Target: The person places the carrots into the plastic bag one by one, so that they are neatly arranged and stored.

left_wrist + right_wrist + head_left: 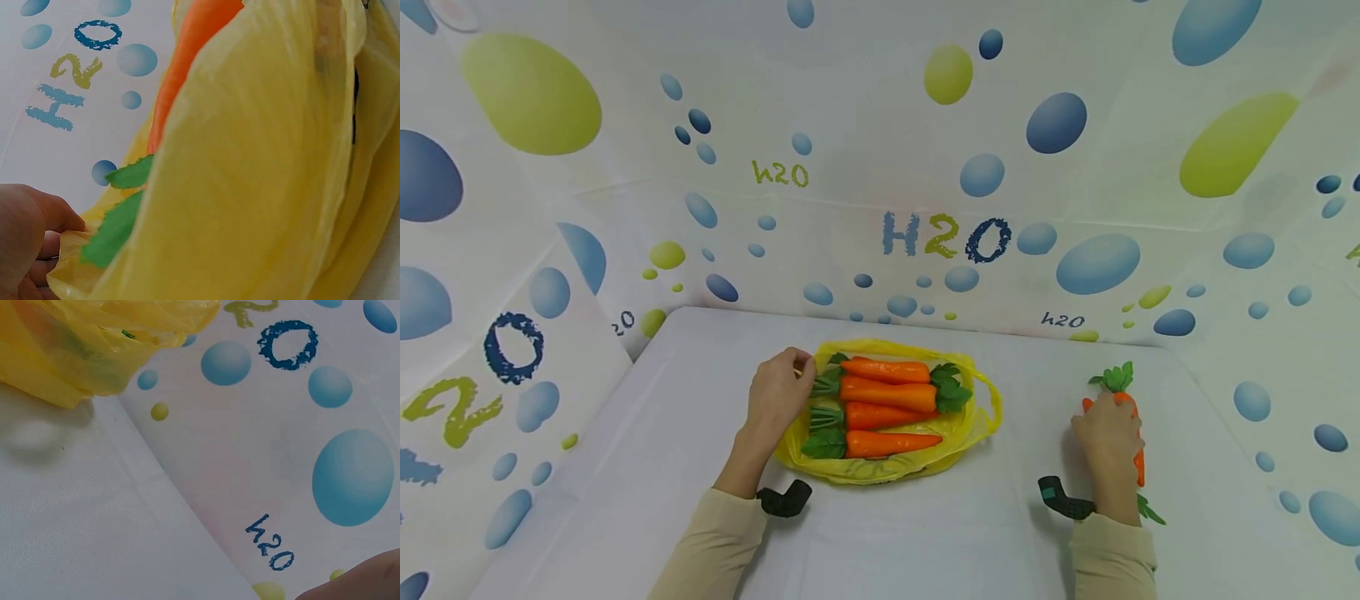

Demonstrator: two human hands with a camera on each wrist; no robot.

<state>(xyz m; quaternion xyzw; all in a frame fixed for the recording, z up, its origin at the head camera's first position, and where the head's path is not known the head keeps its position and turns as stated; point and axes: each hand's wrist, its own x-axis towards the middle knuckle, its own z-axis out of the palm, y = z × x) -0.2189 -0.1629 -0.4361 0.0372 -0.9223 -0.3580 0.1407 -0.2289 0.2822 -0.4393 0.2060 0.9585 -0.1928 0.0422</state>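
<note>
A yellow plastic bag [958,454] lies spread at the middle of the white table, with several orange carrots [887,393] with green tops in it. My left hand [778,390] pinches the bag's left edge between thumb and fingers; the left wrist view shows the thin film [75,247] bunched in that grip. Over at the right, my right hand [1108,437] holds down over carrots [1140,468], its fingers bent around them. Leafy tops [1116,377] stick out above and below that hand. How many carrots lie under it is hidden.
The bag's handle loop [994,408] sticks out on its right side. A white sheet with blue and green drops and H2O lettering [947,237] stands behind the table [917,542]. Dark camera mounts [786,500] sit on both wrists.
</note>
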